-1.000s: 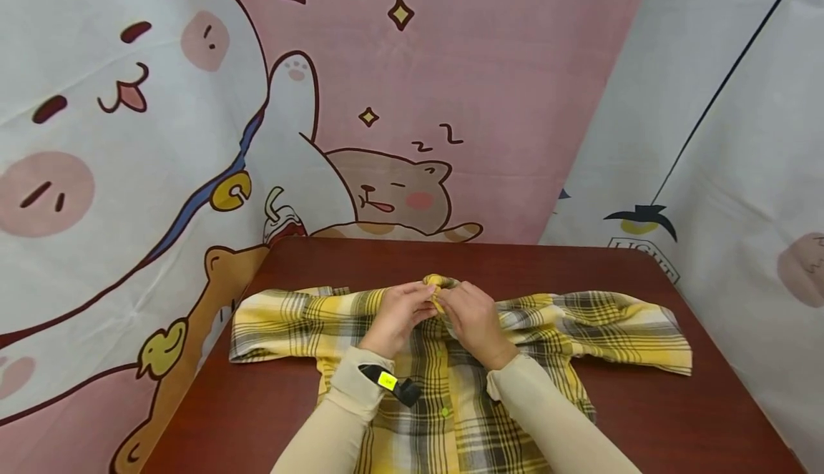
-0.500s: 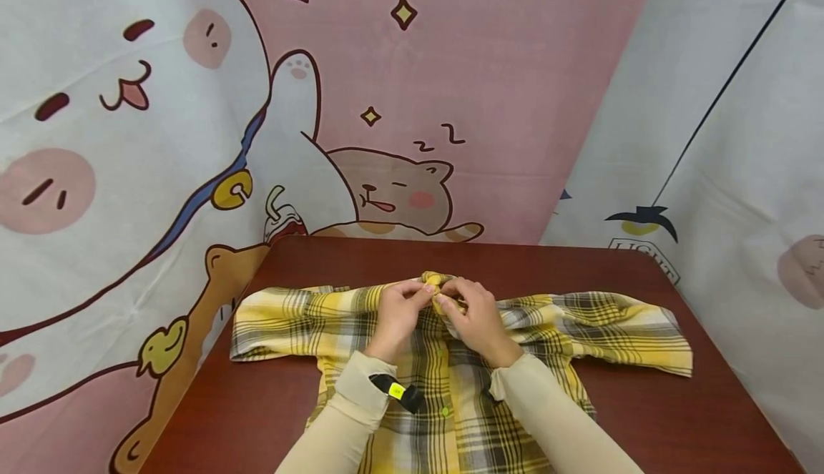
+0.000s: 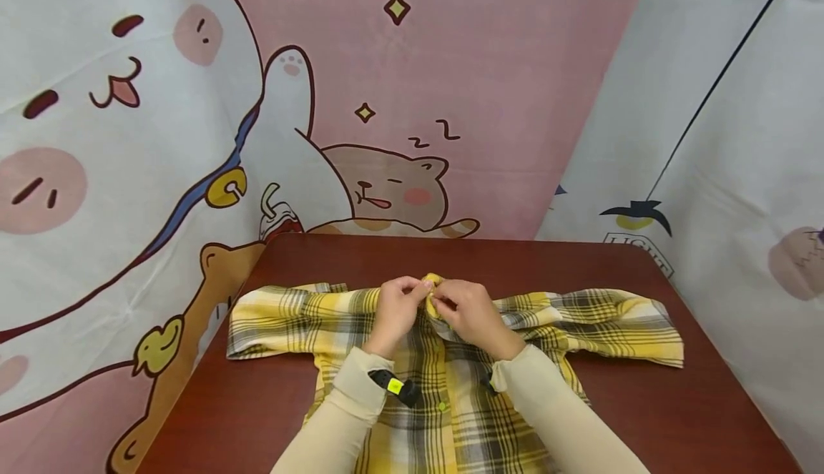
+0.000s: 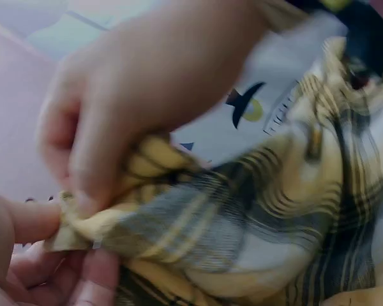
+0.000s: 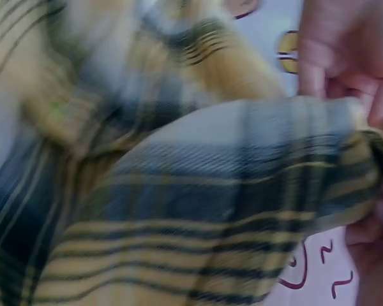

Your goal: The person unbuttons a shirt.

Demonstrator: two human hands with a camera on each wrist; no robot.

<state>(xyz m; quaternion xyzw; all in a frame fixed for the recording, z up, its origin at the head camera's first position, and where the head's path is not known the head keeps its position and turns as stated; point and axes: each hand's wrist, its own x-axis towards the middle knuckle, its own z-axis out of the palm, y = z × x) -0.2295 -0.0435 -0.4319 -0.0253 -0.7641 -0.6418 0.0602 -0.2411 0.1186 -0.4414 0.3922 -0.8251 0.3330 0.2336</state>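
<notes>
The left hand (image 3: pixel 395 317) and right hand (image 3: pixel 472 314) are close together, and both pinch the bunched-up collar (image 3: pixel 433 278) of a yellow plaid shirt (image 3: pixel 412 356). The shirt lies front up on a brown table (image 3: pixel 644 406). Below the collar, the front meets at a green button (image 3: pixel 442 407), so that part looks done. The collar part looks left to do, but I can't tell if it is fastened. One sleeve (image 3: pixel 277 320) and the other sleeve (image 3: pixel 621 327) stick out on each side of the collar. Past the collar runs a strip of table, then its far edge and a cartoon cloth (image 3: pixel 502 102), so the hands seem to have some room there
</notes>
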